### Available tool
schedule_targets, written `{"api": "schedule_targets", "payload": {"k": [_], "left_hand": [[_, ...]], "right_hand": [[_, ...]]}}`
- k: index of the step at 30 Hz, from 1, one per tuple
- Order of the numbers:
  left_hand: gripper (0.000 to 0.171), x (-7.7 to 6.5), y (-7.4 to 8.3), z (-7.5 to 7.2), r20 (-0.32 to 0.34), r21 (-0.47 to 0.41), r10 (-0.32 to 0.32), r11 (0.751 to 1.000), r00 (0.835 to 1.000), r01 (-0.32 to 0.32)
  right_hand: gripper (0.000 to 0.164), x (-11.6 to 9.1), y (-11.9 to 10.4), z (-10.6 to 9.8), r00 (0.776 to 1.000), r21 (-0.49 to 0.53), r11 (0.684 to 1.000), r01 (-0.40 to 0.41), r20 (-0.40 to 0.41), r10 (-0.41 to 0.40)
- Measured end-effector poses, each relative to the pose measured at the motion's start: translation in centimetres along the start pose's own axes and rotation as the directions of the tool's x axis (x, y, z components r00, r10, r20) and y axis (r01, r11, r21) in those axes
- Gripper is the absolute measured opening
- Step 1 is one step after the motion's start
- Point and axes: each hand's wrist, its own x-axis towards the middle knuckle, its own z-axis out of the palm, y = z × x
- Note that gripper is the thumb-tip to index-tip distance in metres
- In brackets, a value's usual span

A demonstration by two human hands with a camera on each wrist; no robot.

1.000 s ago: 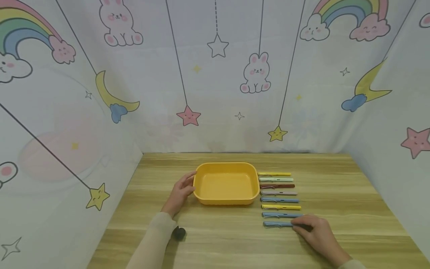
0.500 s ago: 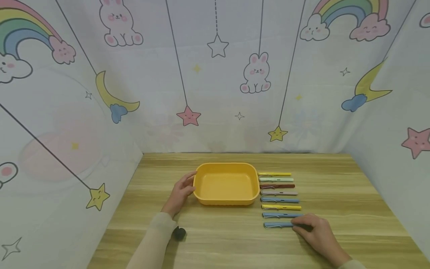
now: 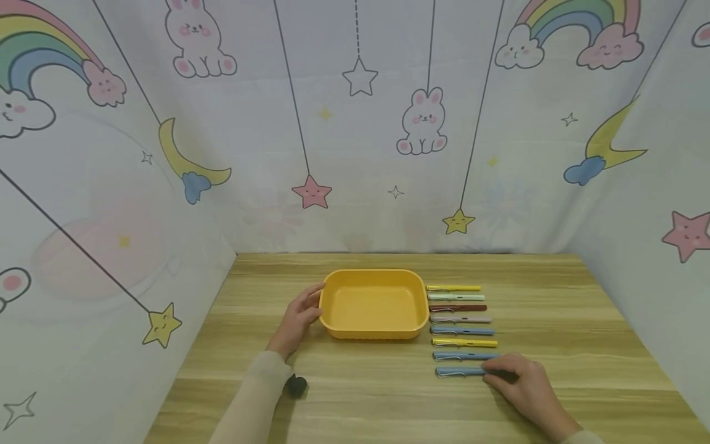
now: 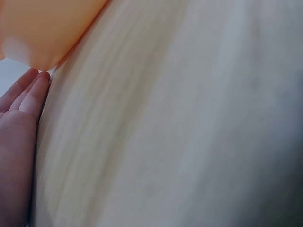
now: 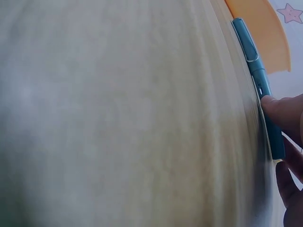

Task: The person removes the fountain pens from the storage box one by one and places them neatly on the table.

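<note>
An orange-yellow plastic tray [image 3: 374,303] sits on the table. My left hand [image 3: 294,322] rests at its left side, straight fingertips touching the outer wall; in the left wrist view those fingers [image 4: 34,92] meet the tray's lower edge. To the tray's right, several capped pens lie in a column, each roughly sideways with a wire clip. My right hand [image 3: 524,382] pinches the right end of the nearest one, a blue pen [image 3: 459,372]. The right wrist view shows the thumb on this blue pen [image 5: 255,66], with fingers on its far side.
Above the held pen lie another blue pen [image 3: 463,356], a yellow pen [image 3: 465,342], a dark red pen [image 3: 458,307] and others, their left ends close to the tray. A small black round object [image 3: 296,386] is by the left sleeve. Printed cloth walls [image 3: 355,216] surround the wooden table [image 3: 377,394].
</note>
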Motion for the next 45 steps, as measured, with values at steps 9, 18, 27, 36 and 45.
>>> {"api": "schedule_targets", "payload": {"k": [9,18,27,36,45], "left_hand": [[0.06,0.1,-0.2,0.0,0.001,-0.002,0.005,1.0,1.0,-0.005],[0.061,0.2,-0.2,0.0,-0.02,-0.036,-0.006,0.999,1.0,0.006],[0.063,0.4,-0.3,-0.2,-0.043,-0.036,0.014,0.999,0.999,-0.016],[0.075,-0.3,1.5,-1.2,-0.135,0.604,0.074,0.797,0.988,0.023],[0.102,-0.3,2.8,-5.1,-0.105,0.985,0.208,0.155,0.972,0.073]], "right_hand": [[0.04,0.1,0.1,-0.5,0.999,-0.013,0.999,0.031,-0.039,-0.031],[0.033,0.5,0.1,-0.9,0.999,0.014,1.0,-0.02,-0.032,0.02],[0.045,2.5,-0.2,-1.9,0.988,-0.068,0.986,-0.151,0.023,0.153],[0.081,6.4,2.2,-3.6,0.995,-0.276,0.96,-0.039,0.078,0.063],[0.103,8.8,5.0,-4.1,0.988,-0.467,0.881,-0.071,0.086,0.125]]}}
